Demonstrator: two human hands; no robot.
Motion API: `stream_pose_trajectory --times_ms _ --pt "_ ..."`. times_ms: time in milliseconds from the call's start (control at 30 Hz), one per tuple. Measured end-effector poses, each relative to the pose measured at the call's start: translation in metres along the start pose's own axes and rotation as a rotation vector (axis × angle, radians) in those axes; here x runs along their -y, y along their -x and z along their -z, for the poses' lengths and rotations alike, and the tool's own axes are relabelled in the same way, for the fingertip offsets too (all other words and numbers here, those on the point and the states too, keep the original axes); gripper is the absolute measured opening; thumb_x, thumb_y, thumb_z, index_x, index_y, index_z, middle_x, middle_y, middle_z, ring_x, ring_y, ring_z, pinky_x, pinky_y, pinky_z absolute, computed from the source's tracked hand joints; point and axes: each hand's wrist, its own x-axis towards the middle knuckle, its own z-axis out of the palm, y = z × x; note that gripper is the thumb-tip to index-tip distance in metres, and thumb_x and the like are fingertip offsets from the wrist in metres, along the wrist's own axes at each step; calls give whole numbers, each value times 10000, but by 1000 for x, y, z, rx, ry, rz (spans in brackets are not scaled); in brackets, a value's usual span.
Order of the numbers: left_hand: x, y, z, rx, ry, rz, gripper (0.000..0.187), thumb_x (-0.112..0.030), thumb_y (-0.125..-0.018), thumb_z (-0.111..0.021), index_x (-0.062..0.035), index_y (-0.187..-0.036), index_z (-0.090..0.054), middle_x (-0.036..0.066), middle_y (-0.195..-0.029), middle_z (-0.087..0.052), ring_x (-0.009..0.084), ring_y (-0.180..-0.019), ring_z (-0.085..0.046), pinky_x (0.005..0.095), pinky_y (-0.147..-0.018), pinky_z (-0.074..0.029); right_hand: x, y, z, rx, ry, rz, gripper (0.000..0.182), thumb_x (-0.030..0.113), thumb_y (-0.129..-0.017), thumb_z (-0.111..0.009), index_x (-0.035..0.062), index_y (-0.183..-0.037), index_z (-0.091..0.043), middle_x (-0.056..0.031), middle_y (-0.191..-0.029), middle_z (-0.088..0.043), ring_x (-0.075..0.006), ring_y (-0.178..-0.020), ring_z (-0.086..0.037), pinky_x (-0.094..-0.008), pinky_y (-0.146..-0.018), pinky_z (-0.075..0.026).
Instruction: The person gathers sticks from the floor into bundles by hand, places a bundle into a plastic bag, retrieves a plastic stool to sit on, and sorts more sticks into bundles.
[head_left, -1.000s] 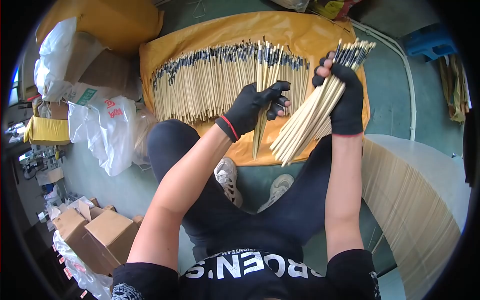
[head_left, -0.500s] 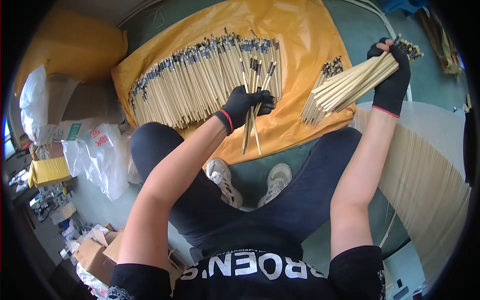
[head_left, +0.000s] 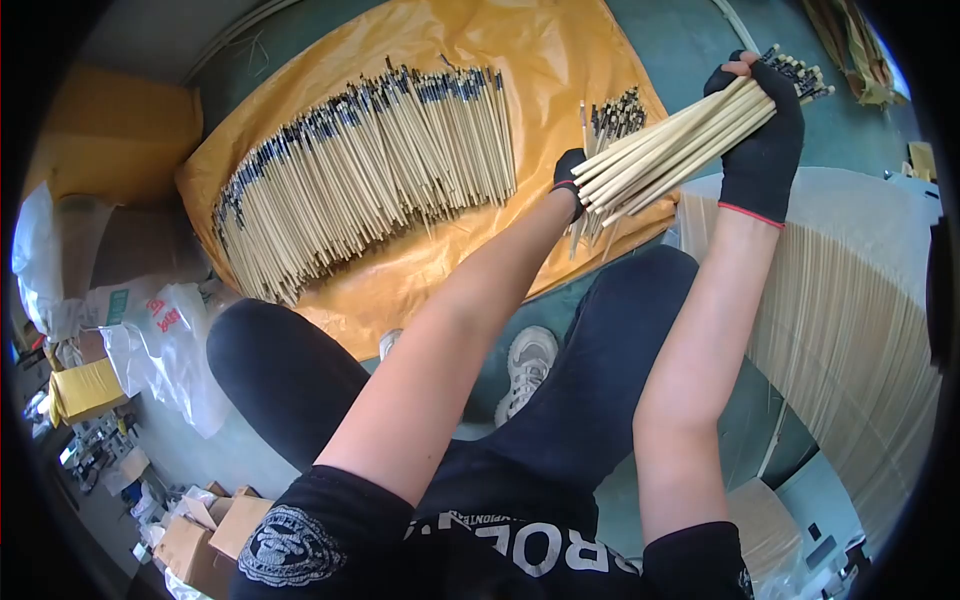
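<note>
My right hand (head_left: 765, 130), in a black fingerless glove with a red edge, grips a thick bundle of chopstick-like wooden sticks (head_left: 670, 145) near their dark ends. The pale ends slant down to the left. My left hand (head_left: 570, 172), gloved the same way, reaches to the small pile of sticks (head_left: 618, 118) on the orange sheet. The bundle's pale ends cover its fingers, so whether it holds sticks cannot be seen. A long row of similar sticks (head_left: 370, 170) lies to the left, dark ends pointing away from me.
Beneath the sticks spreads the orange sheet (head_left: 560, 50) on a green floor. A large stack of pale thin strips (head_left: 840, 310) under clear plastic is at right. Plastic bags (head_left: 170, 340), a yellow box (head_left: 88, 390) and cardboard boxes (head_left: 190, 540) stand at left.
My left hand has moved right, from beside the long row to the small pile. The few sticks it held are no longer plainly visible. My right hand still grips the bundle.
</note>
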Motion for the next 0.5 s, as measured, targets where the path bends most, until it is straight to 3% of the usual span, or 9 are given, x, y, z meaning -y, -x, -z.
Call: stream_pose_trajectory --times_ms 67,100,133,167,200,233,300,367,500 --pt "38 -88 -6 893 747 -770 178 -144 -792 -568 21 -837 -622 128 -712 -630 227 -609 -611 349 -551 -478 -14 -4 2 6 107 -42 166 40 -761 -556 -44 -901 -522 -99 -821 -522 -192 -768 -546 -297 -687 -456" --pt "43 -58 40 621 523 -819 159 -91 -765 -618 44 -845 -589 146 -718 -619 220 -585 -608 340 -526 -481 -23 -7 2 38 156 -91 154 48 -770 -554 -34 -898 -530 -91 -826 -530 -191 -767 -550 -295 -673 -460" --pt "61 22 110 518 354 -903 149 -46 -772 -609 59 -850 -538 177 -752 -613 236 -597 -621 339 -524 -512 -34 -14 6 159 97 -192 129 59 -785 -549 -11 -894 -541 -76 -829 -541 -187 -767 -557 -288 -663 -470" --pt "63 23 141 717 509 -783 134 2 -771 -601 60 -832 -497 192 -759 -603 264 -618 -628 357 -542 -545 -45 -13 -2 154 85 -264 136 61 -784 -561 -2 -903 -539 -74 -831 -546 -187 -769 -559 -279 -671 -476" --pt "67 13 167 829 593 -818 156 2 -788 -587 78 -860 -472 199 -761 -599 288 -621 -630 378 -558 -563 -56 -13 -8 146 99 -321 145 68 -785 -570 -1 -909 -537 -75 -836 -549 -183 -771 -561 -278 -671 -479" --pt "75 27 205 866 547 -811 144 -16 -811 -575 85 -904 -529 176 -842 -608 282 -764 -636 362 -683 -555 -70 -14 -14 141 114 -379 156 74 -786 -578 0 -916 -536 -76 -841 -553 -180 -773 -562 -276 -671 -481" --pt "90 55 260 760 664 -835 67 19 -807 -562 59 -838 -518 169 -800 -596 267 -681 -631 357 -612 -559 -105 -7 -29 103 216 -424 188 100 -784 -608 -5 -926 -547 -83 -819 -578 -164 -724 -582 -258 -633 -491" --pt "103 82 298 660 720 -848 53 22 -807 -559 52 -841 -533 153 -801 -596 255 -690 -630 349 -623 -557 -138 5 -47 81 387 -548 168 99 -767 -630 -13 -884 -583 -73 -742 -592 -154 -652 -586 -243 -599 -491" --pt "135 78 310 554 808 -883 69 -15 -800 -589 22 -853 -567 90 -776 -601 208 -669 -623 322 -634 -541 -193 36 -84 85 518 -595 130 93 -743 -665 5 -825 -618 -46 -670 -592 -131 -563 -573 -236 -540 -483"
